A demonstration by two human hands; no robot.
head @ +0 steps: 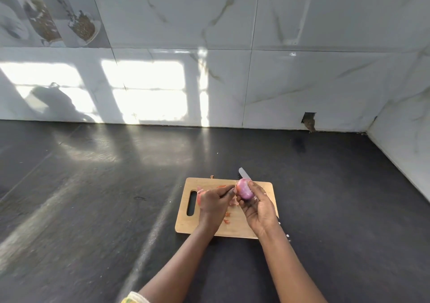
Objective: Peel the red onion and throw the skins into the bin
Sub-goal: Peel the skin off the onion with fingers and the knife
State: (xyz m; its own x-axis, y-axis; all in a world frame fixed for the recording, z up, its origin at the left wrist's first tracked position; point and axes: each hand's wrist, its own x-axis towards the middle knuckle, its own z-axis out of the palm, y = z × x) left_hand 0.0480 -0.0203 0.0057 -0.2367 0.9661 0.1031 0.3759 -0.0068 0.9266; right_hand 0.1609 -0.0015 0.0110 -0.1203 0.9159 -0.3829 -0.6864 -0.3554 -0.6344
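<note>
Over the wooden cutting board on the dark counter, your left hand is curling its fingers around what looks like a strip of peeled skin, its fingertips reaching the end of the red onion. Loose skin scraps are lying on the board beneath your hands. Your right hand is holding the onion just above the board, fingers and thumb wrapping round it, while a knife is showing its blade just behind.
</note>
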